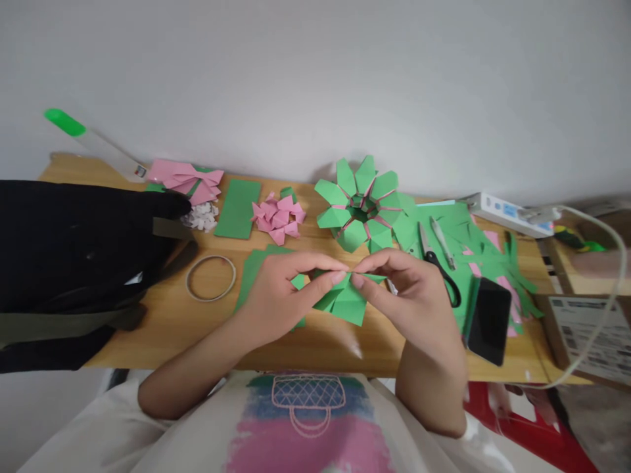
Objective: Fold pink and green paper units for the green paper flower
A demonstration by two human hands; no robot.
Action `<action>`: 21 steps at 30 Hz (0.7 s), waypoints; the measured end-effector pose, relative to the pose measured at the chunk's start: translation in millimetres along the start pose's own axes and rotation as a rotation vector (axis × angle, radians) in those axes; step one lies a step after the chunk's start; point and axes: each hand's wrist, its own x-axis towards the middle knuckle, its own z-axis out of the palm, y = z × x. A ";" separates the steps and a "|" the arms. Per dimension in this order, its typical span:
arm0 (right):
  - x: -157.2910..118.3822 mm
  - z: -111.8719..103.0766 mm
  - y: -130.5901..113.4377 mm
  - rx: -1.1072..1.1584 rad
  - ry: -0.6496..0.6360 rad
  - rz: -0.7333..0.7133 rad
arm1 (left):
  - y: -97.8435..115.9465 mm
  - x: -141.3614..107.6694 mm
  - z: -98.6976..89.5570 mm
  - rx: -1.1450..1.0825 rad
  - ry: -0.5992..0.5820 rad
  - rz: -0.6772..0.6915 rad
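Above the front part of the wooden table, a folded piece of green paper is pinched between both hands. My left hand grips its left side with thumb and forefinger. My right hand grips it close by, its thumb and forefinger almost meeting the left ones. Part of the paper is hidden behind the fingers. Just beyond the hands stands a ring of folded green and pink paper pieces, shaped like an open flower. Green paper sheets lie partly under my left hand.
Pink folded pieces, a green paper stack and a tape roll lie to the left, beside a black bag. Scissors, a pen, a phone, paper scraps and a power strip are at right.
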 end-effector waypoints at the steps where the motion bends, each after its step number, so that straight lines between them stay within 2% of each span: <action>1: 0.3 0.7 0.4 0.004 0.003 0.001 | -0.1 0.7 0.6 -0.016 0.006 -0.013; 5: 0.5 2.3 2.1 0.023 0.014 0.006 | -0.9 4.0 1.7 -0.058 -0.006 -0.078; 10: -1.0 2.3 4.3 0.033 0.011 0.008 | -0.4 7.3 0.6 -0.020 -0.092 -0.121; 21: -0.3 1.8 6.3 0.081 0.014 0.027 | 2.0 8.2 -0.2 0.048 -0.137 -0.099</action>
